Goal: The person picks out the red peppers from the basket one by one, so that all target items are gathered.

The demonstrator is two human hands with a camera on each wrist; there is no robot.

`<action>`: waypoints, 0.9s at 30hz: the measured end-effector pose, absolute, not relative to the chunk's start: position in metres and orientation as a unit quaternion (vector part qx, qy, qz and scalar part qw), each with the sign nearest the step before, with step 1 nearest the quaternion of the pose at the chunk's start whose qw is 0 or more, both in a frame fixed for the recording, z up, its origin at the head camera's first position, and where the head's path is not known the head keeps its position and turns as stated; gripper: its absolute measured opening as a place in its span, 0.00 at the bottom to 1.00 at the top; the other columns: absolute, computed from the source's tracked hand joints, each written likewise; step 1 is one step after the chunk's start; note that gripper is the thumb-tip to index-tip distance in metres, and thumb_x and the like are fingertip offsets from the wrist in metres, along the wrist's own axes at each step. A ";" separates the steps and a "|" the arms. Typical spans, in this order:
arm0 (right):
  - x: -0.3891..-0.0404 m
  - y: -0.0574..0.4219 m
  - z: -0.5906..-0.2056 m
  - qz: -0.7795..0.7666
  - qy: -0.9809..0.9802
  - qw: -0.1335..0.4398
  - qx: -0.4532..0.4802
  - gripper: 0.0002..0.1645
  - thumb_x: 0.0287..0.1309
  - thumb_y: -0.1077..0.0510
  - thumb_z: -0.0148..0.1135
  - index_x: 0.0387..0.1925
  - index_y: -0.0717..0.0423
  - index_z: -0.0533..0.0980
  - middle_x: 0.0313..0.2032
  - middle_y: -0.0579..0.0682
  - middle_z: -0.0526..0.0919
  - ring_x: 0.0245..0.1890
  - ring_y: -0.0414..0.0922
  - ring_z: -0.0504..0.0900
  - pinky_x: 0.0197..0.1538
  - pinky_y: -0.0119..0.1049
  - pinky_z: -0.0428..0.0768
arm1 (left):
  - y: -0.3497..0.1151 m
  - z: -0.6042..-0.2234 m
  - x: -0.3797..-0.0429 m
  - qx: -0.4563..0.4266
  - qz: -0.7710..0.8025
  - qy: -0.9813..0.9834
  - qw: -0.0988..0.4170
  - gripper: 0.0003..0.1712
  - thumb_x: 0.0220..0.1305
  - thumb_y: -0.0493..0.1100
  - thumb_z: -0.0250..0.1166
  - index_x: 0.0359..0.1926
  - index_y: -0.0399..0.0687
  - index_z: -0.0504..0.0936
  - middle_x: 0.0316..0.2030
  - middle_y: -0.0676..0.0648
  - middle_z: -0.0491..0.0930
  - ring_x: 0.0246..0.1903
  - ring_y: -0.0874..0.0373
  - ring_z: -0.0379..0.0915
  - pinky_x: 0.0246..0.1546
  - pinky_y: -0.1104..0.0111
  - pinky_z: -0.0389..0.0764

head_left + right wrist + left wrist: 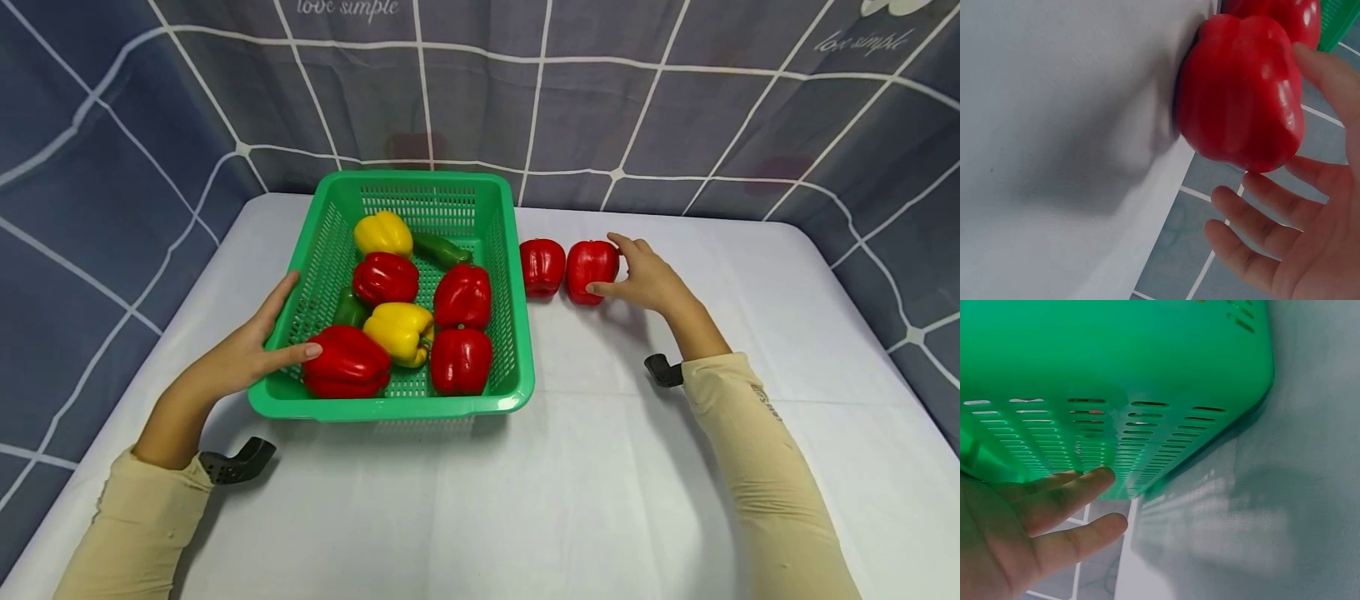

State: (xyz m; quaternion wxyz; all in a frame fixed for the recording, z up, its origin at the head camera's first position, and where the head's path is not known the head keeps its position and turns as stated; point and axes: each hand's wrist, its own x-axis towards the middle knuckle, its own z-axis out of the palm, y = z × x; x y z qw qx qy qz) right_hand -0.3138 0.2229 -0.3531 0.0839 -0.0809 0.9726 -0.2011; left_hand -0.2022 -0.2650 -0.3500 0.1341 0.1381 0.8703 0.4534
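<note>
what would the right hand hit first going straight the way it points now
Most likely the nearer red pepper, right in front of the right hand; whether they touch is unclear. Beyond it, roughly in line, come the second red pepper and green basket.

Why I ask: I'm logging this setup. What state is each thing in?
Green basket: upright, on the table, part full.
Four red peppers: in the basket, look whole.
Two yellow peppers: in the basket, look whole.
Two green vegetables: in the basket, one partly hidden.
Inner red pepper: beside the basket, not held.
Outer red pepper: at the right hand, grip unclear.
Left hand: thumb over the basket's rim.
</note>
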 end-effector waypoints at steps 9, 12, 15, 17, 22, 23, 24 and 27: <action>-0.314 0.222 -0.355 -0.193 0.975 0.079 -0.076 0.52 0.48 0.46 0.64 0.69 0.56 0.50 0.60 0.66 0.58 0.59 0.62 0.62 0.56 0.63 0.65 | -0.265 -0.350 -0.201 0.135 0.446 0.875 0.134 0.55 0.59 0.45 0.60 0.69 0.66 0.26 0.71 0.45 0.26 0.68 0.37 0.27 0.56 0.31 0.43; -0.312 0.219 -0.353 -0.194 0.976 0.071 -0.069 0.53 0.48 0.44 0.64 0.69 0.53 0.49 0.62 0.65 0.57 0.60 0.62 0.59 0.55 0.64 0.67 | -0.265 -0.349 -0.202 0.135 0.447 0.874 0.135 0.55 0.59 0.45 0.60 0.69 0.67 0.26 0.71 0.45 0.26 0.68 0.37 0.28 0.56 0.31 0.43; -0.308 0.212 -0.350 -0.197 0.976 0.056 -0.078 0.52 0.48 0.44 0.64 0.69 0.51 0.49 0.64 0.63 0.55 0.62 0.62 0.56 0.54 0.64 0.68 | -0.265 -0.349 -0.202 0.136 0.448 0.873 0.136 0.55 0.59 0.45 0.60 0.69 0.66 0.25 0.71 0.45 0.26 0.68 0.37 0.28 0.56 0.31 0.43; -0.305 0.206 -0.347 -0.201 0.974 0.045 -0.091 0.52 0.48 0.44 0.64 0.69 0.50 0.50 0.64 0.62 0.56 0.62 0.62 0.55 0.54 0.63 0.69 | -0.265 -0.349 -0.202 0.134 0.447 0.874 0.138 0.55 0.59 0.45 0.60 0.69 0.67 0.25 0.71 0.45 0.26 0.68 0.37 0.27 0.57 0.31 0.43; -0.299 0.188 -0.340 -0.201 0.972 0.012 -0.121 0.51 0.47 0.44 0.66 0.68 0.50 0.53 0.64 0.60 0.58 0.61 0.62 0.58 0.56 0.60 0.68 | -0.266 -0.349 -0.202 0.130 0.445 0.875 0.139 0.55 0.59 0.46 0.60 0.69 0.67 0.25 0.71 0.45 0.26 0.68 0.38 0.28 0.57 0.31 0.44; -0.298 0.184 -0.339 -0.201 0.971 0.005 -0.127 0.50 0.46 0.44 0.66 0.68 0.50 0.53 0.64 0.60 0.58 0.61 0.62 0.58 0.57 0.60 0.66 | -0.266 -0.349 -0.203 0.131 0.447 0.874 0.138 0.55 0.59 0.46 0.60 0.69 0.67 0.25 0.71 0.46 0.26 0.68 0.38 0.28 0.57 0.31 0.44; -0.297 0.181 -0.338 -0.202 0.971 -0.002 -0.132 0.50 0.46 0.44 0.66 0.68 0.51 0.54 0.64 0.60 0.58 0.60 0.62 0.58 0.58 0.61 0.65 | -0.266 -0.349 -0.203 0.131 0.447 0.874 0.139 0.55 0.59 0.46 0.60 0.69 0.67 0.25 0.71 0.46 0.26 0.69 0.38 0.27 0.57 0.31 0.43; -0.291 0.171 -0.336 -0.207 0.966 -0.021 -0.155 0.49 0.46 0.44 0.66 0.67 0.51 0.55 0.63 0.59 0.60 0.60 0.62 0.59 0.59 0.60 0.62 | -0.266 -0.348 -0.202 0.132 0.449 0.873 0.139 0.56 0.59 0.46 0.60 0.69 0.67 0.25 0.71 0.46 0.26 0.69 0.39 0.27 0.57 0.32 0.43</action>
